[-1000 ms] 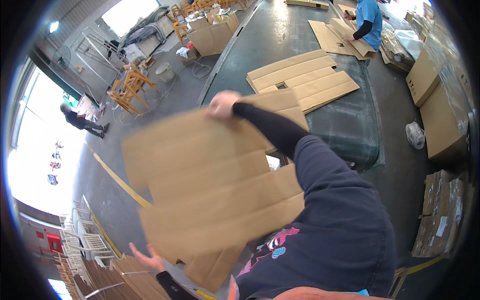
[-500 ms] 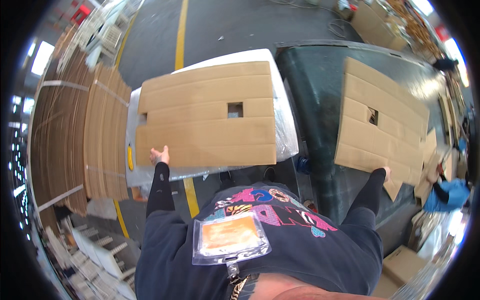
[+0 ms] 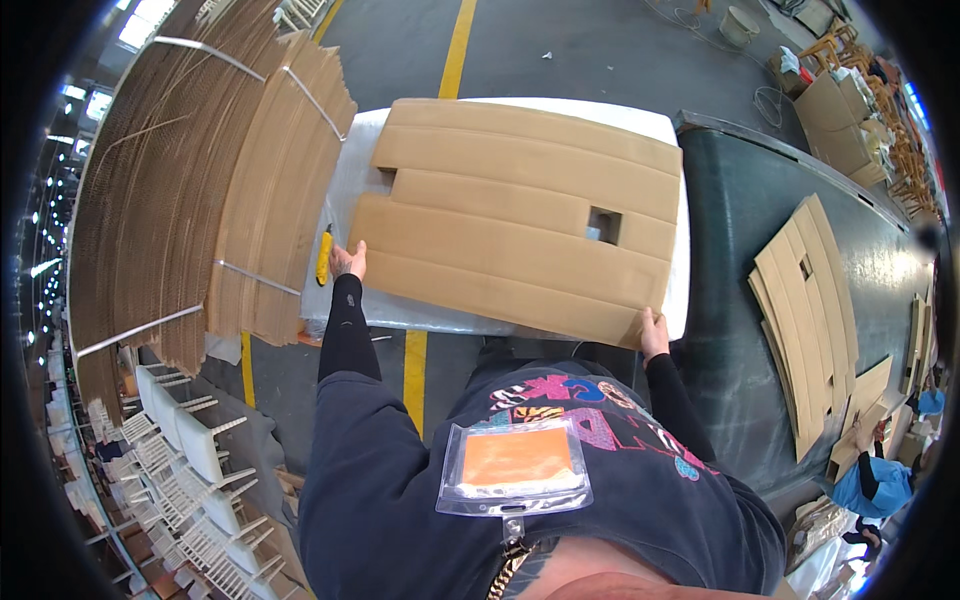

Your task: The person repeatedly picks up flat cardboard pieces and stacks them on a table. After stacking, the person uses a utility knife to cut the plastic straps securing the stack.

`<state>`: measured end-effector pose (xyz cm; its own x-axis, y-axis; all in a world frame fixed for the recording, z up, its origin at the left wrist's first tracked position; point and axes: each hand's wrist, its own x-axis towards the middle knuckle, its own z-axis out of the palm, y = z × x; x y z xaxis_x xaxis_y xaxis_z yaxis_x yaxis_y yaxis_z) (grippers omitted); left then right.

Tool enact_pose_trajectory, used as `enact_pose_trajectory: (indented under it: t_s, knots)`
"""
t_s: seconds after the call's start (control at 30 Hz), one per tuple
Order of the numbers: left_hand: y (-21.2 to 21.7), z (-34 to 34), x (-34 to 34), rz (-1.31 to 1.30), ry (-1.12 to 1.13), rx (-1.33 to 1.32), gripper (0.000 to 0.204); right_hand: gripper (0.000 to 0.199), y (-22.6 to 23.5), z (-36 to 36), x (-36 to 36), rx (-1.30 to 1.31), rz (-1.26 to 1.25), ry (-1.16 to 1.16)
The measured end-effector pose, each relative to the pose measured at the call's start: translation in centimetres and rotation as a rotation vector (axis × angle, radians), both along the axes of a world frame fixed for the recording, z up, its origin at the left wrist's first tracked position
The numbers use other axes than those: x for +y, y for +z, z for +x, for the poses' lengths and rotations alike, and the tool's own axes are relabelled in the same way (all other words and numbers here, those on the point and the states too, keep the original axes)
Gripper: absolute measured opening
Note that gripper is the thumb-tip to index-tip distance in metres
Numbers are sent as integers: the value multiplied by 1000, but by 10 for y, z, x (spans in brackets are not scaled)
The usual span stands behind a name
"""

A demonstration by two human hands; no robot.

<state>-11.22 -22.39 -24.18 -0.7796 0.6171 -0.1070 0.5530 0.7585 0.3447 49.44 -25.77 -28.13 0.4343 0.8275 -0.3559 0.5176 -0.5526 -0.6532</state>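
A flat brown cardboard sheet [image 3: 500,215], creased lengthwise, lies in front of me over a white, plastic-wrapped surface [image 3: 395,313]. A small square hole pierces its right part, and a notch is cut into its left edge. My left hand [image 3: 349,261] grips the sheet by its near left corner. At the near right corner my right hand [image 3: 654,333] pinches the edge, the thumb on top and the other fingers mostly hidden. Just left of my left hand is a yellow utility knife [image 3: 324,258], resting on the plastic.
Tall strapped stacks of cardboard [image 3: 268,190] stand at the left. To the right, a dark green table [image 3: 725,260] bears more cut cardboard sheets [image 3: 810,300]. A person in blue [image 3: 870,487] works beyond it. White chairs [image 3: 205,455] are at the lower left.
My right hand has left the cardboard on the green table and now holds the near right corner of the sheet in front. That sheet has turned slightly; my view has shifted left.
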Motion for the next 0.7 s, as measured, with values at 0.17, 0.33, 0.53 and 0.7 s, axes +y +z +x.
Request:
enact_pose_trajectory:
  t_s: [0.17,0.33,0.53,0.7]
  knots:
    - [-17,-39,17,-227,-65,-378,93,58,29,-18,7,331,-118,-204]
    - [-24,-24,14,-183,-70,-357,99,67,49,-26,13,181,-134,-301]
    - [-6,-38,25,-205,-90,-325,100,70,63,-32,1,220,-107,-328]
    - [-17,-48,35,-173,-157,-377,104,79,52,-12,-2,102,-159,-245]
